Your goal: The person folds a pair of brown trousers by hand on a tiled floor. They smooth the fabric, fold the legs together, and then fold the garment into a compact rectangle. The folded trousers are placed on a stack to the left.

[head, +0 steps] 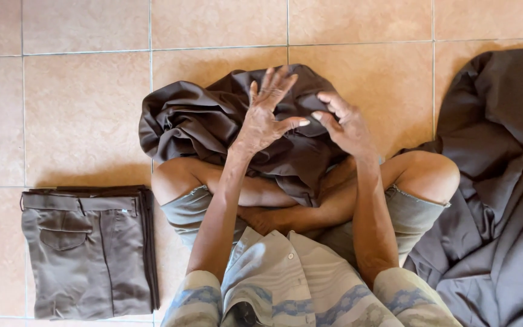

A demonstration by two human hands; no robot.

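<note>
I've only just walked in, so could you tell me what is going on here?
A person sits cross-legged on a tiled floor with a crumpled dark brown garment bunched over their lap. The left hand hovers open over it, fingers spread; the right hand is beside it, fingers curled at the cloth. Folded brown trousers lie stacked to their left, and a loose heap of dark cloth lies to their right.

I see my left hand [264, 118] and right hand [346, 124] open above the crumpled brown garment [201, 124], with folded trousers [89, 251] nearby.
</note>
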